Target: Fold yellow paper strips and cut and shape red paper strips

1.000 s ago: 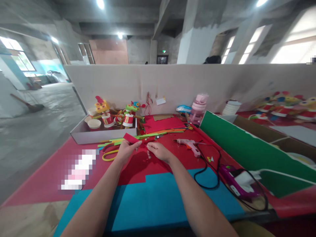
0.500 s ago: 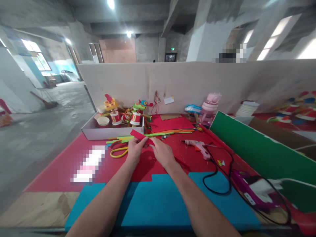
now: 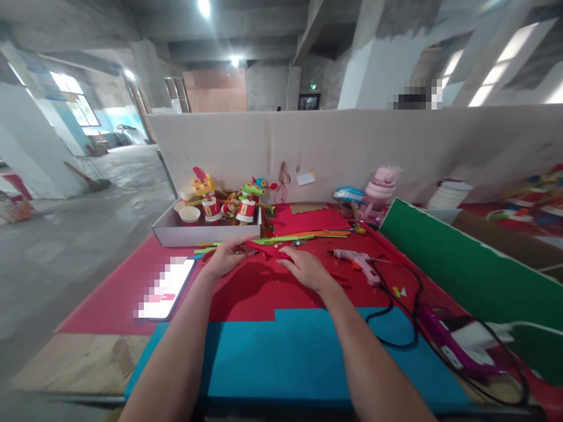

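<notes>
A red paper strip (image 3: 267, 250) stretches between my hands above the red sheet, and its outline blends into the red behind it. My left hand (image 3: 226, 258) has its fingers reaching over the strip's left end with the thumb below, closed on it. Thumb and fingers of my right hand (image 3: 303, 268) pinch the other end. Yellow-and-red handled scissors lie beneath my left hand, nearly all hidden by it. Just beyond my hands are green and orange paper strips (image 3: 303, 238). To the right rests a pink glue gun (image 3: 357, 261).
A white box (image 3: 206, 237) holds paper-cup figures at the back left. A phone (image 3: 169, 293) lies left of my left arm. Blue sheets (image 3: 281, 357) cover the front edge. On the right are black cable, a purple power strip (image 3: 457, 346) and a green board (image 3: 466, 281).
My hands have moved apart, the left one leftward and the right one rightward, with the red strip now between them. The left hand now covers the scissors. The view has shifted slightly.
</notes>
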`<state>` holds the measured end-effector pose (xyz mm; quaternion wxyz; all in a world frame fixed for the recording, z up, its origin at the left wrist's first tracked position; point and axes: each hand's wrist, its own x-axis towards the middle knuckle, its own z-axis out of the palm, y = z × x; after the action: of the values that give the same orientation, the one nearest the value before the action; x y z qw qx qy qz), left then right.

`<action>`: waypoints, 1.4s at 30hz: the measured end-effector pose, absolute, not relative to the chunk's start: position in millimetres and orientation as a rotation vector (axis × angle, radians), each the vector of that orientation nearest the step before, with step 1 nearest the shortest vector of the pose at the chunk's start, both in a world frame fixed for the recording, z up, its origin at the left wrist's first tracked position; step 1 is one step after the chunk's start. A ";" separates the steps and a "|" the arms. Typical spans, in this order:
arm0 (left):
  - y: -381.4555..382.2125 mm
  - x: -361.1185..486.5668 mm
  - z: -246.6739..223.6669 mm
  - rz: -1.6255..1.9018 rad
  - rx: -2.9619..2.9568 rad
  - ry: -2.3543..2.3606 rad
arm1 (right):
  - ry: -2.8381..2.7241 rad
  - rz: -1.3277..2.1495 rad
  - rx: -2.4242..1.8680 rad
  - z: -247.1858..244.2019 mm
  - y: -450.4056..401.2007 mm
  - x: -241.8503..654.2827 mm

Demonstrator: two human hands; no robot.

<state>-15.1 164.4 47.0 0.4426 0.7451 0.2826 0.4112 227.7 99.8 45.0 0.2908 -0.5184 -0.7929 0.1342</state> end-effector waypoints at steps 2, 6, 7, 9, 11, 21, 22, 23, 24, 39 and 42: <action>163.5 -15.7 48.3 0.986 1.933 0.735 | -2.155 0.321 -1.414 44.0 99.9 228.2; 163.2 -15.9 48.4 0.986 1.974 0.779 | -2.168 0.289 -1.461 41.1 101.5 230.1; 163.1 -15.3 48.0 0.995 1.969 0.791 | -2.162 0.295 -1.458 40.7 101.7 230.2; 162.8 -13.8 47.2 0.998 1.958 0.796 | -2.149 0.322 -1.436 40.5 101.8 229.8; 162.8 -12.7 46.7 0.995 1.954 0.782 | -2.148 0.352 -1.414 41.1 101.5 229.4; 163.1 -15.4 47.6 1.001 1.972 0.802 | -2.156 0.431 -1.419 42.6 100.7 230.8; 162.4 -15.2 48.5 0.995 1.970 0.798 | -2.153 0.428 -1.426 42.3 101.0 231.0; 161.8 -15.1 49.3 0.991 1.973 0.791 | -2.150 0.427 -1.431 41.9 101.2 231.1; 161.5 -15.0 49.9 0.987 1.980 0.781 | -2.148 0.427 -1.434 41.5 101.5 231.2; 164.7 -20.7 47.7 0.949 2.035 0.759 | -2.099 0.545 -1.321 42.6 101.8 230.9; 166.5 -21.6 46.3 0.943 2.036 0.769 | -2.098 0.556 -1.289 41.5 103.0 230.7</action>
<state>-21.6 166.5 46.3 0.3756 0.7956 0.3005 0.3683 230.7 103.0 41.5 0.3039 -0.4865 -0.7918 0.2098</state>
